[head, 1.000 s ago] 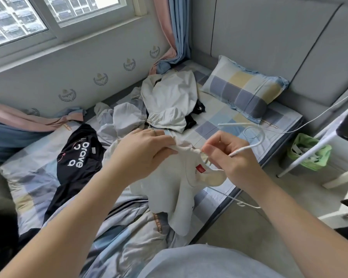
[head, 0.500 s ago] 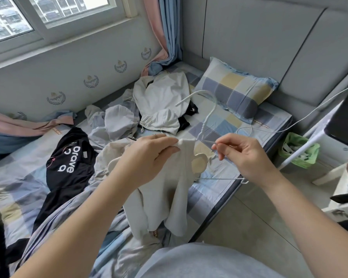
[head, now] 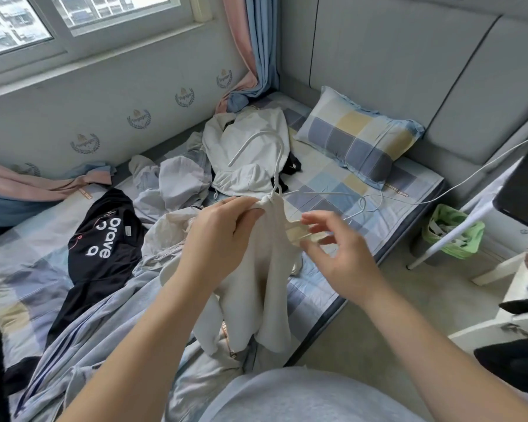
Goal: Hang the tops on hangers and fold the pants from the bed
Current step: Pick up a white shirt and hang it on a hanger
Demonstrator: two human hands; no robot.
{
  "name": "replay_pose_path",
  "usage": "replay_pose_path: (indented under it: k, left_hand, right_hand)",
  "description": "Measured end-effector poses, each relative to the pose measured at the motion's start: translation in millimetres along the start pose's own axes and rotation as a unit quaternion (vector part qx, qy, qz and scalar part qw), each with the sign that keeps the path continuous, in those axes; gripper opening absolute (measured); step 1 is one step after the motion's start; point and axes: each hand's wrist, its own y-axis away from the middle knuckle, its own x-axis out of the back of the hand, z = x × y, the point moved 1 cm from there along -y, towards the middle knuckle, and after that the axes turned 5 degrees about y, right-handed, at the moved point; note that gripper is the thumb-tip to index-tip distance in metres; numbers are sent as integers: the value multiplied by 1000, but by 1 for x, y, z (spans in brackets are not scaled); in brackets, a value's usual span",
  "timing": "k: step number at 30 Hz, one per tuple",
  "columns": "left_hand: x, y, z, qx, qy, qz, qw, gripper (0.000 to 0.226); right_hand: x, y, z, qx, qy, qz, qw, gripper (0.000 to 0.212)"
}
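Observation:
A white top (head: 269, 284) hangs in front of me over the bed edge, bunched on a white wire hanger (head: 256, 138) whose hook stands up above it. My left hand (head: 223, 236) grips the top's shoulder just under the hook. My right hand (head: 342, 263) has its thumb and fingers round the cream neckline, slightly blurred. Other clothes lie on the bed: a black top with white lettering (head: 104, 239), a white jacket (head: 247, 153), a pale grey garment (head: 177, 181) and grey striped pants (head: 104, 339) near my lap.
A checked pillow (head: 357, 135) lies at the padded headboard. A white cable (head: 439, 196) runs across the bed's right side. On the floor to the right stand a green basket (head: 451, 236) and white furniture (head: 500, 269). The window wall is on the left.
My right hand let go of the hanger and moved onto the neckline. The hanger's hook swung upright above the top, and the top hangs lower from my left hand.

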Motion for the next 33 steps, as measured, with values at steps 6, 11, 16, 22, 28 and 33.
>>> replay_pose_path:
  k: [6,11,16,22,28,33]
  left_hand:
    - [0,-3,14,13,18,28,999,18]
    - [4,3,11,33,20,15,999,20]
    - [5,12,5,43,18,2,999,25]
    - [21,18,1,53,37,-25,998,23]
    - [47,25,-12,111,43,-72,990,8]
    - [63,29,-16,126,58,-121,983,11]
  right_hand:
    - [-30,-22,8,-53,12,-119,991,16]
    - [-27,-20,19,-74,-33,-109,991,15]
    - [-32,-11,52,-113,16,-192,975,28]
    - [-27,3,87,-160,177,-224,945,14]
    - [-5,14,103,-101,392,-233,884,20]
    - [16,5,95,-95,414,-201,883,25]
